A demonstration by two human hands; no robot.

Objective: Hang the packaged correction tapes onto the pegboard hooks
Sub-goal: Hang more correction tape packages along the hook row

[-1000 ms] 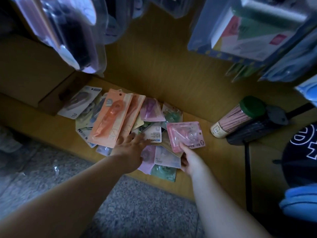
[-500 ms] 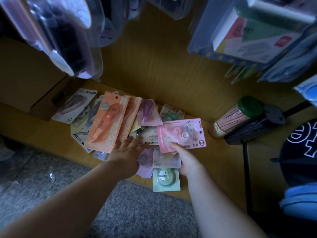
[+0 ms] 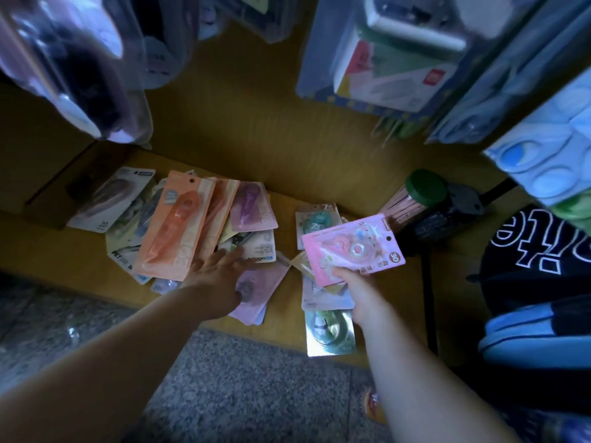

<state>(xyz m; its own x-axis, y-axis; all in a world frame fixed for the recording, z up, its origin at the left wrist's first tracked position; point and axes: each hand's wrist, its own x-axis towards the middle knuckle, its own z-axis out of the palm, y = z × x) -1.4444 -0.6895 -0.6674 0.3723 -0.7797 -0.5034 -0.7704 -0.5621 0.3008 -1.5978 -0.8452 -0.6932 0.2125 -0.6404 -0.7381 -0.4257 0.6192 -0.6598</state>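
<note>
Several packaged correction tapes lie in a loose pile on a low wooden ledge [image 3: 287,327]. A long orange pack [image 3: 174,223] lies on top at the left, a purple pack [image 3: 251,204] beside it. My right hand [image 3: 358,290] pinches a pink correction tape pack [image 3: 351,247] by its lower edge, lifted above the pile. My left hand [image 3: 220,276] lies flat with fingers spread on the pile, over a white pack [image 3: 260,247] and a lilac pack [image 3: 259,286]. A green pack [image 3: 329,330] sits at the ledge's front edge.
Blister-packed goods [image 3: 390,55] hang overhead on the display, close to the camera. A jar with a green lid [image 3: 419,193] lies on the ledge at the right beside a dark bundle. A cardboard box [image 3: 54,174] stands at the left. Grey speckled floor [image 3: 240,388] lies below.
My right hand has lifted the pink pack up and to the right, off the pile. My left hand has slid slightly forward over the packs.
</note>
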